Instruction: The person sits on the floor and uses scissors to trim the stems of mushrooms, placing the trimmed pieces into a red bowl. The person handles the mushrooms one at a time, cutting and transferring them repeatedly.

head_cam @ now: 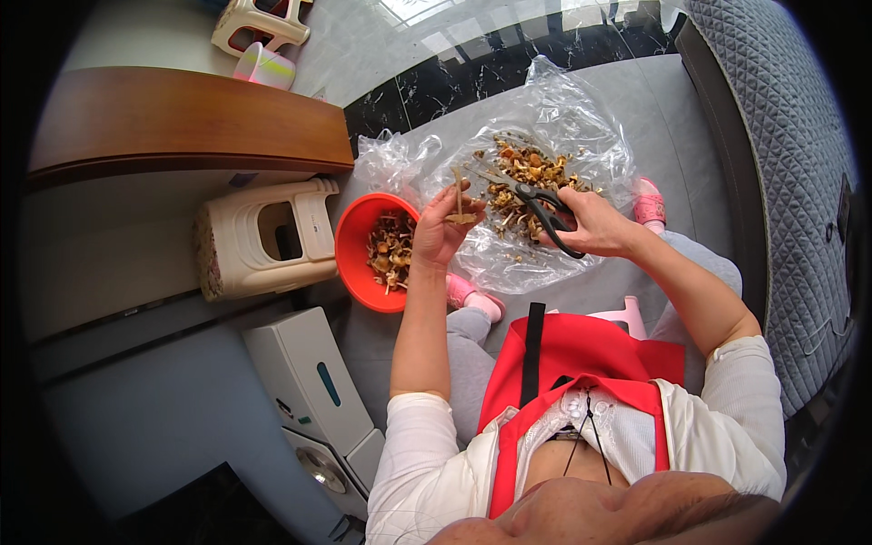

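Note:
Between the fingers of my left hand is a dried mushroom with a long pale stem. My right hand grips black-handled scissors, their blades parted and pointing towards the mushroom without plainly touching it. Under both hands a clear plastic sheet or bag lies on the grey floor, bearing a heap of dried mushrooms. Left of my left forearm stands a red plastic basin with more dried mushrooms inside; the forearm hides part of its rim.
A crumpled clear bag lies beyond the basin. To the left are a cream plastic stool, a wooden top and a white cabinet-like unit. A quilted grey sofa cover borders the right. My feet wear pink slippers.

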`<act>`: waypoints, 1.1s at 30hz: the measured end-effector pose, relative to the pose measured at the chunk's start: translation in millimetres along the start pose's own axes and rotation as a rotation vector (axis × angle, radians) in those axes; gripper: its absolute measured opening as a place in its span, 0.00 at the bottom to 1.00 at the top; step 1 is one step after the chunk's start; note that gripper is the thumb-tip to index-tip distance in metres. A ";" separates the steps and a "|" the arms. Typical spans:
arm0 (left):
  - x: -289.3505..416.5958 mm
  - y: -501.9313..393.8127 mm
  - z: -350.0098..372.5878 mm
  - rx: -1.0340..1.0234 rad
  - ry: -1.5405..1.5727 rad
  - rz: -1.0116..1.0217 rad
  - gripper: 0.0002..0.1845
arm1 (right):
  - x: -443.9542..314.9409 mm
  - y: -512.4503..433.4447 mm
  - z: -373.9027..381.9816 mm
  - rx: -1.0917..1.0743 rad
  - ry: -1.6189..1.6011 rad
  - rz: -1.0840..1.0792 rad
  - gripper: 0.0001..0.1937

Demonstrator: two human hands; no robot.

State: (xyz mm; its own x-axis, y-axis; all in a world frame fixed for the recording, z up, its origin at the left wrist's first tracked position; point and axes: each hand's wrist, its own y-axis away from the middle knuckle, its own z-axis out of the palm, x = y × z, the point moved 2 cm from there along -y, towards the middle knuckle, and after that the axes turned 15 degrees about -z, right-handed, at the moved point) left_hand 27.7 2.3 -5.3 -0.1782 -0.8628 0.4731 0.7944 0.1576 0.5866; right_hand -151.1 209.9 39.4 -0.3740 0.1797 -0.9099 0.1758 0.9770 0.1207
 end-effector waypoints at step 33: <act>2.3 -3.2 13.4 -0.229 -0.129 -0.093 0.27 | 4.1 4.8 -0.4 -0.158 0.085 0.059 0.35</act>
State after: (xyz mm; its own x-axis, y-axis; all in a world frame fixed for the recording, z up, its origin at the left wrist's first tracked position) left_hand 17.0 6.2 2.8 -0.3174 -0.7976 0.5129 0.8791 -0.0446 0.4745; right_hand -152.2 215.4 36.4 -0.4437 0.2398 -0.8635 0.0575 0.9692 0.2396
